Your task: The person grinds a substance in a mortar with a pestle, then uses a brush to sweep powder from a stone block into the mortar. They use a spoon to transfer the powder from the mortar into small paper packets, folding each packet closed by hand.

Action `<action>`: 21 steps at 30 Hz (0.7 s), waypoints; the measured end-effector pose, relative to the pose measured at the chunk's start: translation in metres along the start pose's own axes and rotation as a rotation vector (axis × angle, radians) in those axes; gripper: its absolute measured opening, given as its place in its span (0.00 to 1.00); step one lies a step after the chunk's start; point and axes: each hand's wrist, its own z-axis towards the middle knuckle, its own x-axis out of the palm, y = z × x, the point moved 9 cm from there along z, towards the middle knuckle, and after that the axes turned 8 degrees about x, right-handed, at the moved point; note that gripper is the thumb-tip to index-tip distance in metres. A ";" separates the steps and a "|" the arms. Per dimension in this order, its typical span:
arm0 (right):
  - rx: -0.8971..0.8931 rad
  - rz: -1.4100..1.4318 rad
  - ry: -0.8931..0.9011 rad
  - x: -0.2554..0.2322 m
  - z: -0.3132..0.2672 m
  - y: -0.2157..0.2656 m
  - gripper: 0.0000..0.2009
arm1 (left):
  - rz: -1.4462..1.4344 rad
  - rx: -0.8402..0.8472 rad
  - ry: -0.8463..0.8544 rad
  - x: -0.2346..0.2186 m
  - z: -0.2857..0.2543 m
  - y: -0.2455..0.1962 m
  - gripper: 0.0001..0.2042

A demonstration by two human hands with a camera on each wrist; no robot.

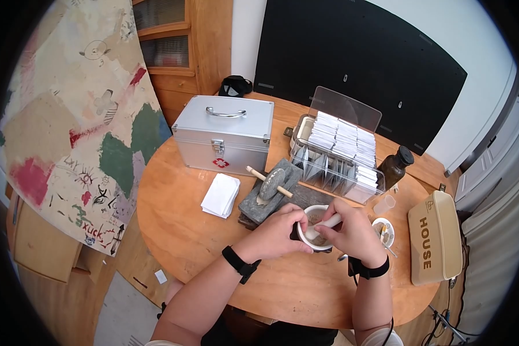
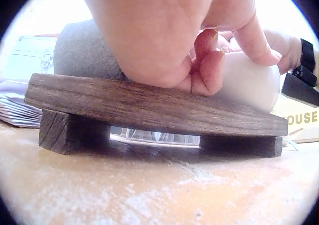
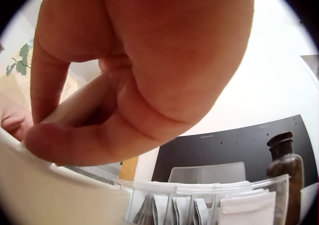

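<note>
A white mortar (image 2: 251,83) stands at the right end of a dark wooden stand (image 2: 149,108), with greyish-brown ground material (image 1: 321,239) inside. My left hand (image 1: 279,232) holds the mortar from its left side, thumb and fingers at the rim. In my right hand (image 1: 354,232) a white pestle (image 1: 331,221) is gripped, tilted, its lower end down in the mortar. On the same stand, left of the mortar, is a grey stone grinding trough (image 1: 260,207) with a stone wheel (image 1: 275,183) on a wooden rod (image 1: 254,171).
White papers (image 1: 220,195) lie left of the trough. Behind are a silver first-aid case (image 1: 225,132), a clear organizer (image 1: 340,184) full of packets and a brown bottle (image 1: 398,165). To the right are a plastic cup (image 1: 384,204), a small white dish (image 1: 390,229) and a HOUSE box (image 1: 435,239).
</note>
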 end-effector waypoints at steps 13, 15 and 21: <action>-0.021 -0.018 -0.083 -0.001 0.002 -0.004 0.12 | 0.018 0.010 0.002 -0.001 0.000 -0.002 0.23; -0.029 0.021 -0.054 0.000 0.001 -0.001 0.12 | 0.018 0.001 0.005 -0.001 0.000 -0.002 0.23; 0.139 -0.036 0.057 -0.006 -0.001 -0.013 0.11 | 0.014 0.009 -0.002 -0.001 0.000 -0.001 0.23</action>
